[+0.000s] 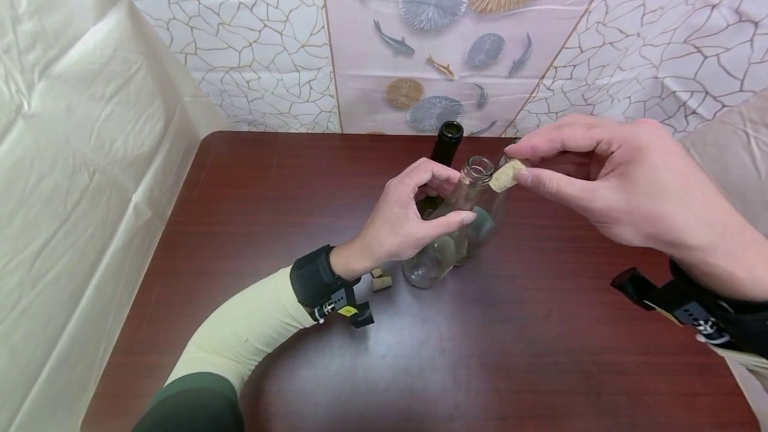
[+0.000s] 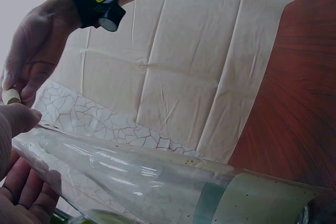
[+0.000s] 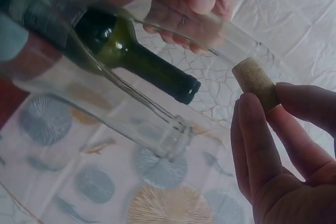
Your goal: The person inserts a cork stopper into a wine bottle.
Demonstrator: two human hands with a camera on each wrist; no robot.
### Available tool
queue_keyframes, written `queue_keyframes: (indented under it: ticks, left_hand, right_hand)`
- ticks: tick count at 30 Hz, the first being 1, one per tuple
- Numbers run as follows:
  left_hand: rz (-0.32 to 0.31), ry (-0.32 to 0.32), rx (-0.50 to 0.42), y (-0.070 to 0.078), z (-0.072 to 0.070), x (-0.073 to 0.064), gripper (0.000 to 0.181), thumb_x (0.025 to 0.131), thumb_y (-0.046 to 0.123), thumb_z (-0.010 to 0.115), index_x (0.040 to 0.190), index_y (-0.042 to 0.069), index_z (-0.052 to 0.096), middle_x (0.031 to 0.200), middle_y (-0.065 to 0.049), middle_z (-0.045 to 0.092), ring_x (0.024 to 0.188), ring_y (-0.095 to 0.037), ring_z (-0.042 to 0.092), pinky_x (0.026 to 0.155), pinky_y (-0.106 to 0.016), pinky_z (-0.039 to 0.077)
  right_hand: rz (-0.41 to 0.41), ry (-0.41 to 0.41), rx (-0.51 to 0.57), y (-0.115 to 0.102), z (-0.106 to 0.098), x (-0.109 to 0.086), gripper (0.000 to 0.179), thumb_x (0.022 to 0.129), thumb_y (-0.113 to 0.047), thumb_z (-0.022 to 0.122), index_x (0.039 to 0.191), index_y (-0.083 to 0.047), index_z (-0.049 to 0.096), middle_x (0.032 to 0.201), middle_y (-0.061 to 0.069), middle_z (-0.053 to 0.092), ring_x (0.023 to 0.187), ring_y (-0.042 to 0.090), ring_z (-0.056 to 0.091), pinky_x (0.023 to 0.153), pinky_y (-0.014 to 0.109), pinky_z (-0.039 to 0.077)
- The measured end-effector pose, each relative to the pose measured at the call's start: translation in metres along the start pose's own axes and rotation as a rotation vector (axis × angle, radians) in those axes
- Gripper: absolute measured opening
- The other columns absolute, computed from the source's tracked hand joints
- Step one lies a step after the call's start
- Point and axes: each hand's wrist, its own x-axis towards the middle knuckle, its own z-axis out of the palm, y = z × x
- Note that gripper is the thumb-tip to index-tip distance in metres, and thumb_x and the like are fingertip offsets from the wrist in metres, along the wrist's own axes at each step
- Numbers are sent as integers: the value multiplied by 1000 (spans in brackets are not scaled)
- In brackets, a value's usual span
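Observation:
My left hand [image 1: 405, 215] grips a clear glass bottle [image 1: 427, 267] below its neck, thumb on the near side. The bottle stands tilted, its mouth up and to the right. Beside that mouth, my right hand [image 1: 630, 179] pinches a cork [image 1: 505, 177] between thumb and fingers. In the right wrist view the cork [image 3: 255, 83] is held near the bottle's rim, outside the neck. The left wrist view shows the clear bottle [image 2: 152, 177] lying across the palm side of the left hand, with the cork [image 2: 10, 96] just beyond the thumb.
Behind the held bottle stand a dark green bottle [image 1: 447, 145] and a second clear bottle [image 1: 485, 222], partly hidden. Small loose corks [image 1: 381, 283] lie on the brown table [image 1: 288, 192] by the left wrist. Patterned sheeting [image 1: 270, 39] hangs at the table's back edge.

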Motion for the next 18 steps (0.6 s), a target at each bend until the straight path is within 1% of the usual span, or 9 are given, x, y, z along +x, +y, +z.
queue_keyframes:
  ticks: [2, 4, 6, 8, 11, 12, 15, 17, 18]
  left_hand:
    - [0, 0, 3, 0, 0, 0, 42, 84, 10, 87, 119, 4, 66, 113, -8, 66, 102, -15, 64, 91, -34, 59]
    - [-1, -4, 10, 0, 0, 0, 42, 84, 11, 87, 119, 5, 66, 113, -8, 66, 102, -15, 64, 91, -30, 58]
    - [-1, -7, 13, 0, 1, 0, 42, 84, 11, 87, 120, 5, 65, 113, -8, 66, 103, -15, 64, 92, -27, 57]
    - [-1, -11, 16, 0, 1, 0, 42, 84, 11, 87, 120, 5, 65, 113, -8, 66, 103, -15, 64, 92, -26, 57]
    - [-3, -11, 21, 0, 1, 0, 42, 84, 11, 87, 120, 5, 65, 113, -8, 66, 103, -15, 64, 93, -28, 57]
    - [-3, -10, 23, 0, 1, 0, 42, 84, 11, 87, 120, 5, 65, 113, -8, 66, 103, -15, 64, 93, -29, 58]
    - [-8, -8, 24, 1, 1, 0, 42, 84, 11, 87, 119, 5, 66, 113, -8, 66, 103, -14, 64, 92, -34, 59]
    - [-13, -9, 23, 1, 1, 0, 42, 84, 12, 87, 119, 6, 66, 113, -7, 66, 103, -14, 64, 92, -36, 59]
    - [-15, -9, 20, 1, 1, 0, 42, 84, 12, 87, 119, 6, 66, 113, -7, 66, 103, -14, 64, 93, -37, 59]
  right_hand:
    - [-25, -5, -68, 9, -2, 3, 25, 89, -20, 85, 106, -37, 79, 104, -21, 75, 79, -8, 68, 64, 5, 49]
    - [-49, -21, -101, 23, -5, 6, 25, 89, -28, 86, 108, -43, 78, 108, -23, 74, 79, -7, 68, 65, 5, 48]
    - [-113, -32, -162, 39, -9, 9, 28, 89, -35, 85, 113, -46, 77, 114, -23, 74, 81, -8, 68, 66, 5, 46]
    - [-139, -37, -196, 45, -15, 13, 28, 89, -38, 84, 115, -46, 76, 117, -25, 74, 81, -8, 68, 68, 4, 47]
    - [-187, -12, -261, 36, -21, 18, 29, 90, -39, 83, 115, -50, 75, 116, -28, 73, 81, -11, 68, 70, 1, 47]
    - [-166, -7, -260, 26, -21, 19, 29, 89, -39, 84, 113, -53, 74, 114, -30, 72, 80, -11, 67, 71, 2, 47]
    - [-172, 3, -282, 9, -20, 22, 31, 89, -36, 84, 111, -56, 73, 112, -31, 71, 77, -13, 62, 70, 2, 44]
    - [-174, -9, -278, 7, -18, 24, 32, 89, -37, 84, 111, -56, 73, 113, -31, 71, 77, -11, 61, 67, 6, 42]
    - [-191, -16, -273, 9, -17, 27, 31, 89, -39, 84, 112, -56, 73, 114, -31, 70, 79, -10, 61, 67, 7, 42]
